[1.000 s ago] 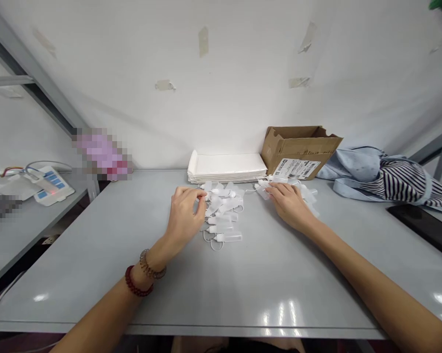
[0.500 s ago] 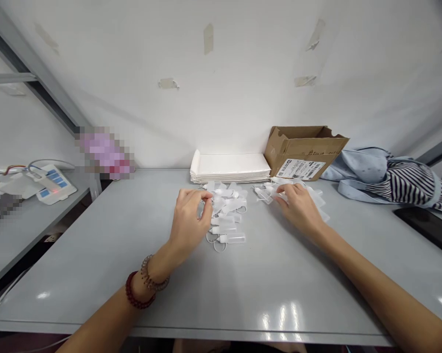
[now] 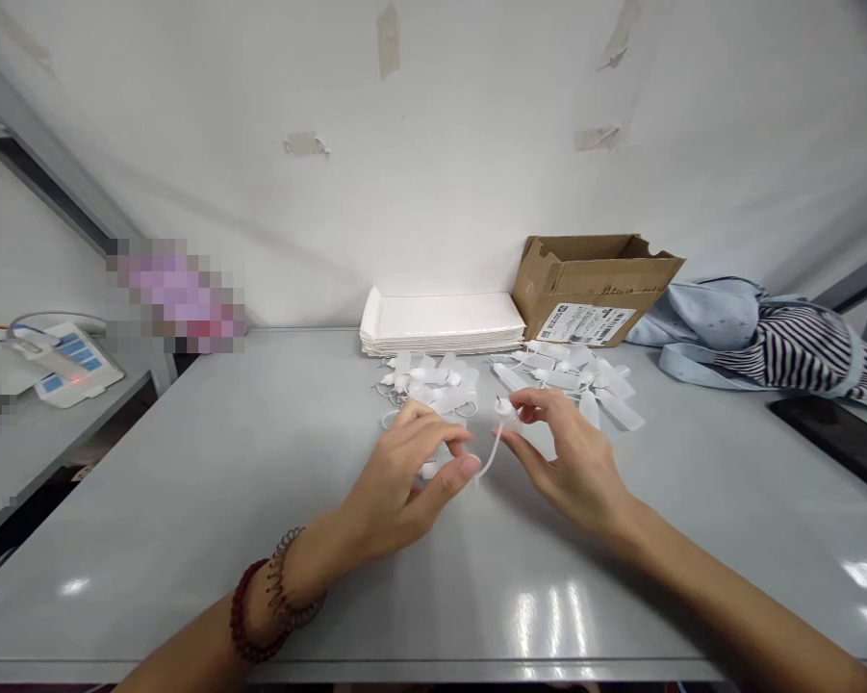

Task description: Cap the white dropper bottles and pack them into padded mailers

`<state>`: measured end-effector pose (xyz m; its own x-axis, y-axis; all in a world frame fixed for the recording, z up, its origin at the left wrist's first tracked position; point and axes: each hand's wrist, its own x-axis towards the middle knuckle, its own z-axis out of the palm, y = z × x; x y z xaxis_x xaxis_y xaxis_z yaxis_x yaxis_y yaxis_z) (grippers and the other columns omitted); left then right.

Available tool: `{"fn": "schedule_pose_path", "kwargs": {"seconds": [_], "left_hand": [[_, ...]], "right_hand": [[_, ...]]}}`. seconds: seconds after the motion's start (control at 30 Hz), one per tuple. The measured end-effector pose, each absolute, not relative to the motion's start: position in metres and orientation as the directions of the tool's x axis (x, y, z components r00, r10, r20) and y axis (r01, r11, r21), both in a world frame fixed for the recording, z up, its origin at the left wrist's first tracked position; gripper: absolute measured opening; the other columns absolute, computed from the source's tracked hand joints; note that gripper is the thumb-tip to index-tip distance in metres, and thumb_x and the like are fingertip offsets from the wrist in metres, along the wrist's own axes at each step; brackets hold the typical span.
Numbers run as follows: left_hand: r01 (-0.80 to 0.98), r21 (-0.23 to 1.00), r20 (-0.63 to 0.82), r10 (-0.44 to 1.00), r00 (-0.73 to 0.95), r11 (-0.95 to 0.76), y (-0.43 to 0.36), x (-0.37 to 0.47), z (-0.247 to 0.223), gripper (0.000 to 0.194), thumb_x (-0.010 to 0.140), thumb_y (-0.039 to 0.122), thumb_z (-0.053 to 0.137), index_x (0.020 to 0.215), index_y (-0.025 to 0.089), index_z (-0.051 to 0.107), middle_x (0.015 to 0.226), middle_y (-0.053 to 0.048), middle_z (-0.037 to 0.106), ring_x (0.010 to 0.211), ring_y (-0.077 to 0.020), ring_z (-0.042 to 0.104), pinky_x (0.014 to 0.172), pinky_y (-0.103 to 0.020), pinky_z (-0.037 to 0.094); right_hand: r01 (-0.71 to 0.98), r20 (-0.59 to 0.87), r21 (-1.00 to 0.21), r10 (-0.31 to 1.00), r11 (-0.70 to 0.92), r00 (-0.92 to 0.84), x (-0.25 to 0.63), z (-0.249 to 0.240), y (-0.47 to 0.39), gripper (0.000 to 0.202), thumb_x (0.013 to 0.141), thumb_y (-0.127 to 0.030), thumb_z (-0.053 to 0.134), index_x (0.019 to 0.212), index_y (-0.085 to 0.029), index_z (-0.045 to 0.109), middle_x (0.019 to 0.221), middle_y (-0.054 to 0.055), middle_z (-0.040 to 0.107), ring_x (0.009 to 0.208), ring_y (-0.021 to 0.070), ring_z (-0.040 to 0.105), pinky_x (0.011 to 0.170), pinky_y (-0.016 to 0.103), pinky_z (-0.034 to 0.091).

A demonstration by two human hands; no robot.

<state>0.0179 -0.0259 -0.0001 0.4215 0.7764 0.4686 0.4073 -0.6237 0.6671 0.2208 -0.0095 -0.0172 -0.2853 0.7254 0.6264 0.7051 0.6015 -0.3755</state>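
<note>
My right hand pinches a small translucent needle-tip bottle between thumb and fingers. Its thin tip points up and to the left, and a white strap hangs from it. Beside the strap's lower end is my left hand, thumb and index finger slightly apart with nothing visible between them. Behind the left hand lies a cluster of similar bottles, partly covered by the fingers. A second pile of bottles spreads out beyond my right hand.
White padded envelopes are stacked against the wall. Right of them stands an open cardboard box. A light blue and striped cloth bundle and a black phone-like object lie at the right. A scale-like device sits on the left-hand surface.
My right hand has come from the right pile towards me and left, now holding a bottle. My left hand has moved right and nearer, away from the left cluster. The view has shifted slightly.
</note>
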Motion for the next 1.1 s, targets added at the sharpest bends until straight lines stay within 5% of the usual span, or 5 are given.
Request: {"fn": "schedule_pose_path", "kwargs": {"seconds": [0.27, 0.5, 0.8, 1.1], "left_hand": [[0.391, 0.692, 0.422, 0.779, 0.463, -0.607, -0.029, 0.02, 0.0, 0.018, 0.091, 0.019, 0.047, 0.078, 0.018, 0.06, 0.068, -0.003, 0.06, 0.075, -0.0173, 0.048, 0.068, -0.029, 0.042], [0.382, 0.653, 0.46, 0.743, 0.486, -0.654, -0.029, 0.02, -0.002, 0.009, 0.087, 0.02, 0.055, 0.081, 0.019, 0.06, 0.07, -0.002, 0.062, 0.074, -0.0172, 0.05, 0.068, -0.029, 0.044], [0.473, 0.585, 0.605, 0.743, 0.286, -0.659, -0.019, 0.019, -0.008, 0.007, 0.087, 0.017, 0.06, 0.081, 0.018, 0.063, 0.069, -0.001, 0.064, 0.068, -0.0141, 0.052, 0.064, -0.027, 0.045], [0.447, 0.552, 0.622, 0.705, 0.342, -0.704, -0.02, 0.02, -0.012, 0.014, 0.088, 0.007, 0.053, 0.094, 0.016, 0.063, 0.076, -0.003, 0.064, 0.074, -0.0152, 0.052, 0.068, -0.03, 0.046]], "right_hand": [[0.659, 0.687, -0.244, 0.607, 0.711, -0.4, 0.222, -0.018, -0.006, 0.021, 0.091, -0.019, 0.051, 0.111, -0.02, 0.046, 0.09, 0.008, 0.061, 0.081, 0.0201, 0.06, 0.066, 0.032, 0.05], [0.678, 0.648, -0.257, 0.643, 0.689, -0.408, 0.224, -0.019, -0.005, 0.02, 0.091, -0.021, 0.05, 0.11, -0.02, 0.046, 0.09, 0.009, 0.06, 0.08, 0.0211, 0.06, 0.063, 0.032, 0.048], [0.641, 0.543, -0.162, 0.61, 0.75, -0.577, 0.223, -0.014, -0.006, 0.025, 0.09, -0.006, 0.038, 0.111, -0.014, 0.048, 0.094, 0.012, 0.059, 0.087, 0.0226, 0.057, 0.07, 0.035, 0.05], [0.6, 0.449, -0.134, 0.588, 0.789, -0.673, 0.221, -0.011, -0.017, 0.031, 0.092, -0.006, 0.035, 0.12, -0.007, 0.048, 0.092, 0.013, 0.058, 0.083, 0.0198, 0.056, 0.071, 0.033, 0.051]]}}
